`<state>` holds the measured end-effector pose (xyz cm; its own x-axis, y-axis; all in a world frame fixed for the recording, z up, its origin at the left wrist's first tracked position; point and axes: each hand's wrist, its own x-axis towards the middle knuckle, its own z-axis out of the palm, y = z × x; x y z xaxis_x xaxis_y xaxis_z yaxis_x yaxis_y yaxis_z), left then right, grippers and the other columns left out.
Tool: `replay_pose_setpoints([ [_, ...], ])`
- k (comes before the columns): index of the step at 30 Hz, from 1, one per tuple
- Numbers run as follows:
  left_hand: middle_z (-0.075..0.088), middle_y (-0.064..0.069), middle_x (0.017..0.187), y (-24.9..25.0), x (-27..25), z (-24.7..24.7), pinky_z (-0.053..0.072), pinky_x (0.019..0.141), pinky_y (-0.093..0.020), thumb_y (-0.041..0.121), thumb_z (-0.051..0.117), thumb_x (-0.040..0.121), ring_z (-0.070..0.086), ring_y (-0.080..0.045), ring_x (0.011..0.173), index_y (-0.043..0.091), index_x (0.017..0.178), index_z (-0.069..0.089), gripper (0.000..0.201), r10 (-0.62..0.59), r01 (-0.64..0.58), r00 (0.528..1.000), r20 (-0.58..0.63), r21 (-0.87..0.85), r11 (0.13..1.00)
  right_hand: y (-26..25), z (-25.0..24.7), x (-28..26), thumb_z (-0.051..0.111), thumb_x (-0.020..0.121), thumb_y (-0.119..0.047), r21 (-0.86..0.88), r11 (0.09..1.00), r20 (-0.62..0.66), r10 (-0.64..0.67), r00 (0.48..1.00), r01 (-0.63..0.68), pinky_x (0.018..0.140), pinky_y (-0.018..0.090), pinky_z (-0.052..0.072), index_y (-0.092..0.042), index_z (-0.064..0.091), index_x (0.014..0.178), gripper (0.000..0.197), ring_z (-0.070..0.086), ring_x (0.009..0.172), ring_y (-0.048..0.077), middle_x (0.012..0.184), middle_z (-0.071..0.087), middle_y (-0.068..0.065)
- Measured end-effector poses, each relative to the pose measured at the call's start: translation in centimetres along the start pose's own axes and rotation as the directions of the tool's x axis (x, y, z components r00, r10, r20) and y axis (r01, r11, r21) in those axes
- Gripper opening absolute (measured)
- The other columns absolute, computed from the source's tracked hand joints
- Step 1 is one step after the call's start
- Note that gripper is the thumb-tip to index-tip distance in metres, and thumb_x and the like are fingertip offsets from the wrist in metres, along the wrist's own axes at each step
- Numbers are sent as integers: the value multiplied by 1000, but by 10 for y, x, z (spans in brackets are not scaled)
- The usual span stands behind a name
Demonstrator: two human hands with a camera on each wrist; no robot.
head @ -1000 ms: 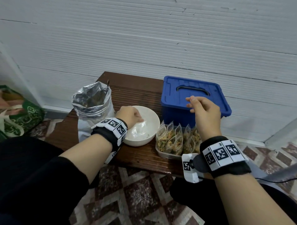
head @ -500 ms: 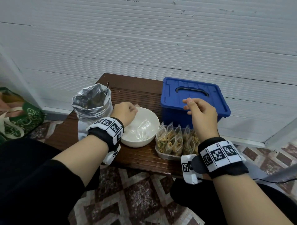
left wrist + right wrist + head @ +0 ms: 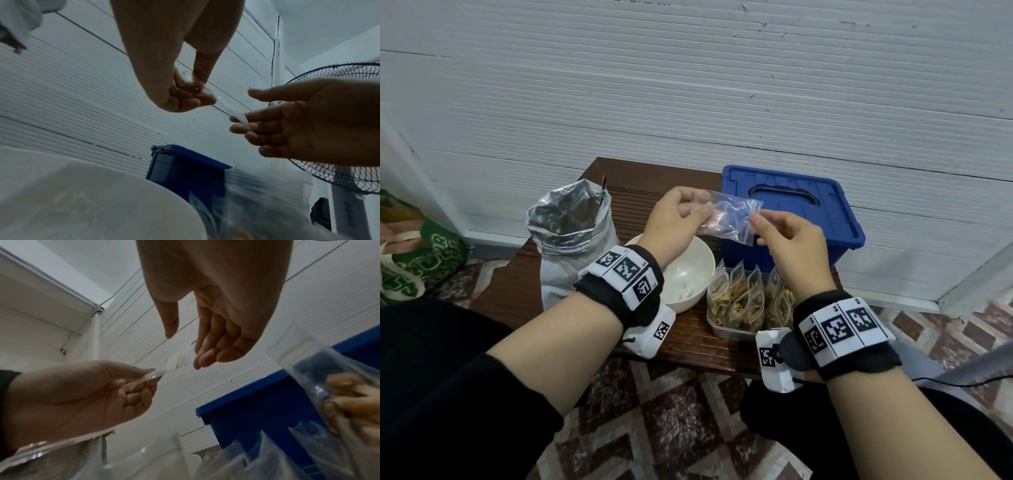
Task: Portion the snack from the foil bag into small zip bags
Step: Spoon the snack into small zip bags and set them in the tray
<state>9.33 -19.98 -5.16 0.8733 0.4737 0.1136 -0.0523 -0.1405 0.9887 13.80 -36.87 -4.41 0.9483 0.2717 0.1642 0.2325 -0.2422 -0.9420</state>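
Note:
My left hand (image 3: pixel 700 214) pinches one end of an empty clear zip bag (image 3: pixel 729 219) in the air above the white bowl (image 3: pixel 703 255). My right hand (image 3: pixel 758 226) is at the bag's other end. Its fingers (image 3: pixel 244 117) touch the bag's edge while the thumb stands apart, as the right wrist view shows (image 3: pixel 185 350). The open foil bag (image 3: pixel 571 222) stands left of the bowl. Several filled zip bags (image 3: pixel 739 298) stand upright in a metal tray (image 3: pixel 726 331) below my right wrist.
A blue lidded box (image 3: pixel 808 212) stands behind the tray on the small brown table (image 3: pixel 517 291). Some clear plastic lies in the bowl's bottom. A green patterned bag (image 3: pixel 417 263) sits on the floor at the left. A standing fan (image 3: pixel 349 146) is off to the right.
My left hand has lifted a zip bag out of the bowl and up. My right hand has moved left from above the blue box to meet the bag.

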Motion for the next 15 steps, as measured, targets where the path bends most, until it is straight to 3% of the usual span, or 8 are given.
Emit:
replay_pose_setpoints([
  [4, 70, -6, 88, 3, -7, 6, 53, 60, -18, 9, 58, 94, 64, -6, 64, 16, 104, 52, 13, -12, 13, 999, 41, -40, 999, -1, -6, 1, 67, 88, -17, 53, 998, 71, 34, 997, -38, 57, 9, 45, -15, 69, 90, 3, 59, 58, -2, 72, 67, 1],
  [8, 72, 1, 79, -3, -7, 6, 50, 60, -20, 8, 58, 94, 60, -6, 56, 23, 99, 49, 18, 32, -34, 997, 67, 34, 999, 0, -10, 2, 67, 88, -13, 18, 999, 85, 36, 996, -38, 53, 7, 44, -18, 69, 83, 7, 55, 52, -4, 67, 66, -1],
  [10, 72, 6, 85, -6, -8, 6, 50, 70, -23, 14, 63, 92, 63, -5, 69, 24, 108, 50, 23, 27, -32, 997, 71, 81, 996, 2, -10, 3, 66, 88, -15, -16, 999, 74, 36, 997, -35, 56, 9, 46, -21, 67, 79, 11, 56, 54, -2, 67, 66, -1],
  [13, 59, 11, 123, -8, -9, 4, 42, 94, -21, 36, 77, 77, 52, -4, 113, 26, 137, 39, 72, 108, -123, 992, 68, 285, 951, 4, -10, 4, 66, 88, -15, -49, 998, 55, 35, 998, -32, 70, 21, 53, -24, 67, 76, 15, 60, 63, 6, 68, 67, -2],
  [15, 47, 12, 139, -5, -10, 4, 31, 106, -28, 53, 81, 62, 37, -6, 130, 29, 143, 35, 96, 231, -274, 962, 148, 463, 843, 4, -11, 4, 66, 88, -16, -74, 997, 63, 32, 997, -27, 75, 28, 55, -22, 69, 80, 10, 62, 67, 9, 71, 69, -1],
])
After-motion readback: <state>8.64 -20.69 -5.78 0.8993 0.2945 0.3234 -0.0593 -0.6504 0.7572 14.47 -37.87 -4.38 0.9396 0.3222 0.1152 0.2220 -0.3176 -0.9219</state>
